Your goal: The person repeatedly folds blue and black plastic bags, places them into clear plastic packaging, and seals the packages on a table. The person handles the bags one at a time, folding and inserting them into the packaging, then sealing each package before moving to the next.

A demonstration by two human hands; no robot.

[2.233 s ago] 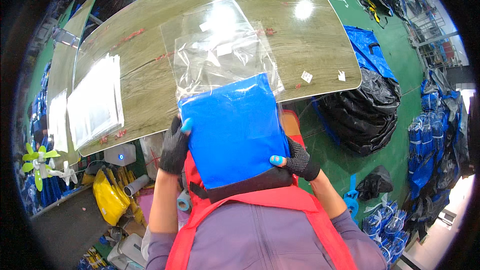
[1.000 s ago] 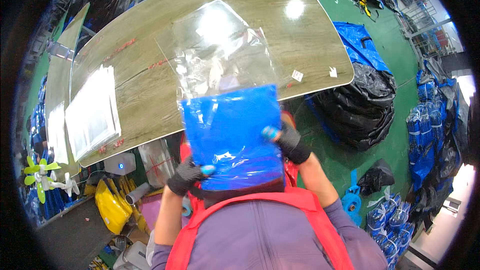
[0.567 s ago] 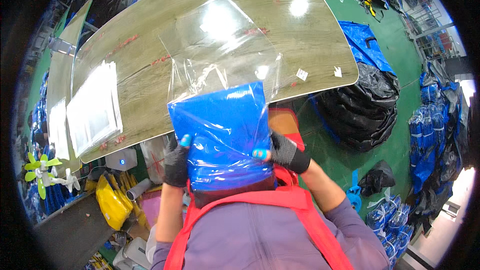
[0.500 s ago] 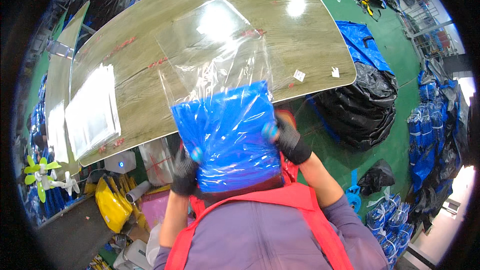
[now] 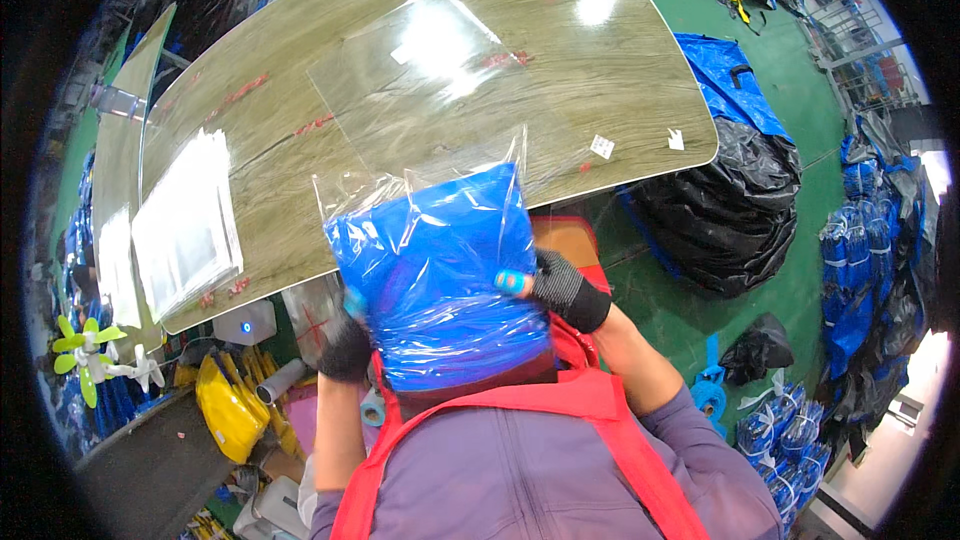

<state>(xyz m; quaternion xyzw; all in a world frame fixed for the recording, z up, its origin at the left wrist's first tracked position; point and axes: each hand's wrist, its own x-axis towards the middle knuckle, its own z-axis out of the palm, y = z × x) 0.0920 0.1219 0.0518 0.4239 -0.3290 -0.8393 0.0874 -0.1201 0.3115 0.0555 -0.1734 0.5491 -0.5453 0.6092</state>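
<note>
A folded blue sheet sits inside a clear plastic bag, held close to my chest. The bag's upper end stands loose and crinkled above the sheet, at the table's near edge. My left hand, in a dark glove, grips the bag's left side; its fingers are partly blurred. At the right side, my right hand, in a dark grey glove with light-blue tape on a finger, is closed on the bag with the thumb over the front. Flat on the table beyond lies another clear bag.
The wood-grain table fills the space ahead. A stack of clear bags and small white labels lie on it. A large black-and-blue bundle rests on the floor at right. Yellow packages and a green fan are at left.
Both hands have drawn the bagged blue sheet slightly left and toward me. The bag's loose upper end is now shorter and bunched, off the flat bag on the table.
</note>
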